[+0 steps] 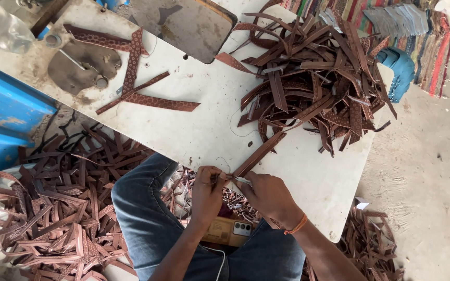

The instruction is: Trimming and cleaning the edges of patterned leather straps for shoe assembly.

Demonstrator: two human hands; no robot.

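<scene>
Head view: the left hand [208, 184] pinches the near end of a brown strap [259, 154] at the near edge of the white table [204, 130]. The right hand [269, 195] is closed on a small metal tool [241, 180] beside that end. The strap's long axis runs diagonally, pointing away and rightward toward the strap pile [313, 73].

Both hands, left hand [208, 188], right hand [268, 193], pinching a brown strip [260, 153], strip pile [316, 73] on white table [204, 130]

blue jeans [147, 218], orange wrist thread [299, 225]
</scene>
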